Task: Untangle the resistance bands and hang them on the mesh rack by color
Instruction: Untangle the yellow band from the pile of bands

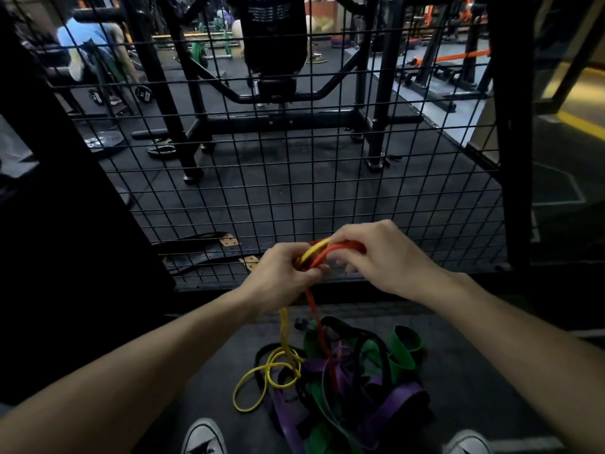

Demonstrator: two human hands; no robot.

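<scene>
Where the red band and the yellow band met between the two hands, the exact crossing was hidden by curled fingers, and motion blur smeared the fingertips of the right hand. Whether the two strands were knotted there could not be told. Both forearms were cut off by the lower edges of the frame, and only the toes of two grey sneakers were seen.

The bands were flat, smooth rubber loops. The yellow one was thin and cord-like, dropping from the left grip into loose coils on the dark floor. The red one was a narrow ribbon, running down from the same grip into the heap of bands below both hands, where wide purple, green and black straps were folded over one another; single loops there could not be separated by eye. Beyond the hands, a black wire mesh rack of square cells was stood upright, with nothing seen hanging on it.

The left hand was closed around the yellow and red strands, fingers curled tight. The right hand's grip was closed on the red band, pinched under the thumb just right of the left grip.
</scene>
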